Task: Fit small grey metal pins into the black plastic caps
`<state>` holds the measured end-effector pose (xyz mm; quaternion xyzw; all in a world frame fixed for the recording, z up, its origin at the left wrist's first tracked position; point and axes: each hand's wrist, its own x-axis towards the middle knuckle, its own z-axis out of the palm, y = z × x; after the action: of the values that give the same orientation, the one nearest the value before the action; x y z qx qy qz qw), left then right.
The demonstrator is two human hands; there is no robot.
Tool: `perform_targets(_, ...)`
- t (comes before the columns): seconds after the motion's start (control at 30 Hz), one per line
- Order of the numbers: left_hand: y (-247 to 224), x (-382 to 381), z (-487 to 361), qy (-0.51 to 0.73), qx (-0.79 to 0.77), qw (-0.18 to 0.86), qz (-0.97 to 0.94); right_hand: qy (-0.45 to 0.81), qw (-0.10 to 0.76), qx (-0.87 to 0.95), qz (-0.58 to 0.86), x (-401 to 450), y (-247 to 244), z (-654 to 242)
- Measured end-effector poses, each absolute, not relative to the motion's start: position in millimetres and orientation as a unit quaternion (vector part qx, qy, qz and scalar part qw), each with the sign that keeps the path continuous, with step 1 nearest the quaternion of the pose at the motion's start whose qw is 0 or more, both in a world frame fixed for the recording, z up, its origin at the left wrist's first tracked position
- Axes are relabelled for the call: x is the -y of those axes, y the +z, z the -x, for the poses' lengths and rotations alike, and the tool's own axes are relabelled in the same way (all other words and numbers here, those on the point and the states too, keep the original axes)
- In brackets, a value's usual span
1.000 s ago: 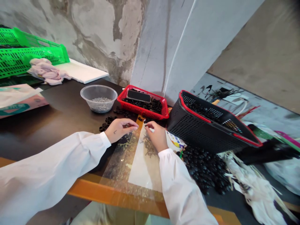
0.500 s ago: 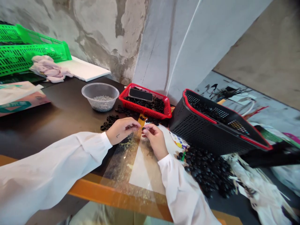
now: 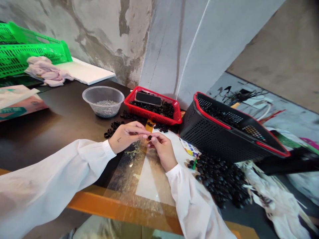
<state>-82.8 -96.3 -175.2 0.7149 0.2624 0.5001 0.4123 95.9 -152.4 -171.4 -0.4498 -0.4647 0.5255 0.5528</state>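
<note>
My right hand (image 3: 164,151) pinches a small black round part (image 3: 149,137) between thumb and fingertips, above the clear sheet (image 3: 124,176) on the table. From the other side my left hand (image 3: 127,135) meets it, thumb and fingertips drawn together at the part. Whatever those left fingers hold is too small to make out. Several black ring-like pieces (image 3: 113,127) lie just beyond my left hand. More small black pieces (image 3: 161,127) are scattered past my right hand, near the red basket (image 3: 154,116).
A clear bowl (image 3: 103,91) of small silvery pieces stands behind my left hand. A phone (image 3: 148,98) lies on black pieces in the red basket. To the right are a tall black basket (image 3: 219,139) and a heap of glossy black parts (image 3: 221,181). A green crate (image 3: 37,58) is far left.
My left hand's thumb and fingertips have closed in on the black part at my right fingertips. The whole view has shifted slightly.
</note>
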Motion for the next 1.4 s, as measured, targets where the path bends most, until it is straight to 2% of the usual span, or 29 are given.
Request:
perform_targets(0.37, -174.1, 100.3, 87.5, 0.483, -0.201, 0.237, -0.818, 0.525, 0.553, 0.473, 0.442, 153.8, -173.6, -91.8)
perform_targets(0.57, -172.0, 103.3, 89.7, 0.446, -0.187, 0.128, -0.866, 0.591, 0.573, 0.378, 0.423, 157.2, -175.8, -85.2)
perform_targets(0.8, -163.2, 70.5, 109.7, 0.426, -0.288, 0.111, -0.850, 0.624, 0.615, 0.270, 0.399, 150.1, -176.9, -94.0)
perform_targets(1.0, -176.9, 45.7, 126.4, 0.274, -0.268, 0.038, -0.923, 0.621, 0.639, 0.245, 0.381, 148.0, -176.4, -98.0)
perform_targets(1.23, -181.6, 46.8, 123.7, 0.250, -0.301, -0.021, -0.920, 0.626, 0.635, 0.256, 0.374, 150.2, -174.2, -95.4)
perform_targets(1.4, -189.3, 39.3, 122.3, 0.220, -0.255, 0.005, -0.942, 0.621, 0.633, 0.249, 0.389, 149.5, -175.3, -94.0)
